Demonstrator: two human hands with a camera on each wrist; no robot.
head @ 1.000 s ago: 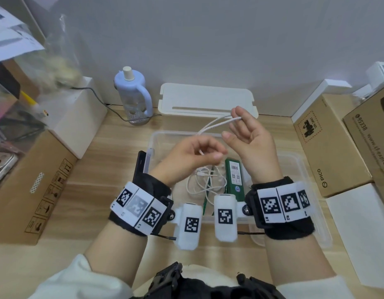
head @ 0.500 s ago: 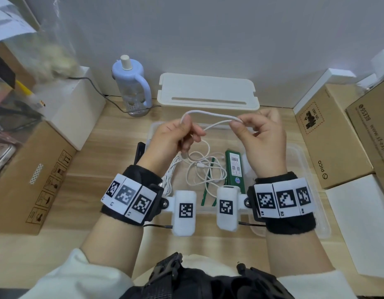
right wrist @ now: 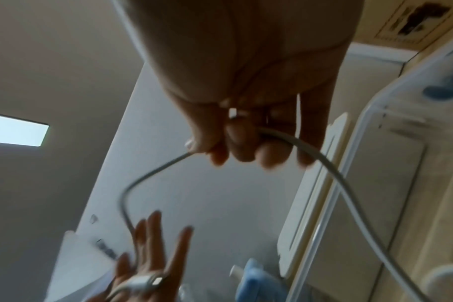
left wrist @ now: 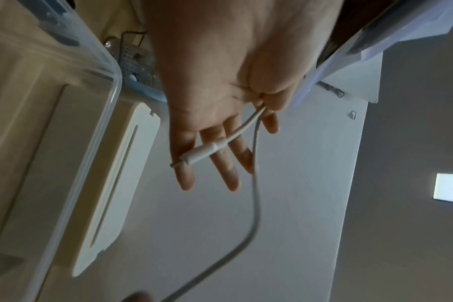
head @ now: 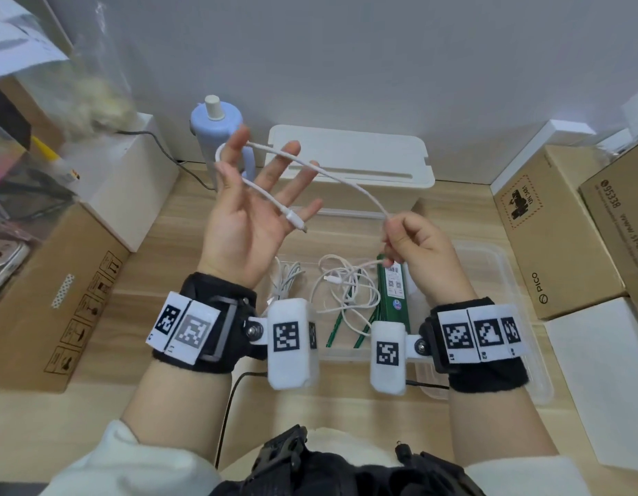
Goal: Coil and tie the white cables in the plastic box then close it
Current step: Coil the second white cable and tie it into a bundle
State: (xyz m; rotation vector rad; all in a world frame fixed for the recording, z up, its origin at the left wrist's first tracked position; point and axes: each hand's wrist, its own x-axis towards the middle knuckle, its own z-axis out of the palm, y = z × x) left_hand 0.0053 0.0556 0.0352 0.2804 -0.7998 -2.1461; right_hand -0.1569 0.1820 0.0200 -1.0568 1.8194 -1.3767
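My left hand is raised over the clear plastic box, palm toward me and fingers spread. A white cable loops round between thumb and forefinger, and its connector lies across the fingers. In the left wrist view the thumb holds both strands against the forefinger on the left hand. To the right and lower, my right hand pinches the same cable, fingers curled; in its wrist view the right hand grips the cable. Loose white cables lie in the box.
A white lid stands against the back wall behind the box, with a blue bottle to its left. A green pack lies in the box beside a small cable bundle. Cardboard boxes flank both sides of the wooden table.
My left hand rose, turned palm toward me and spread its fingers, with the cable now looped at the thumb. My right hand moved right and down, drawing the cable out between the hands.
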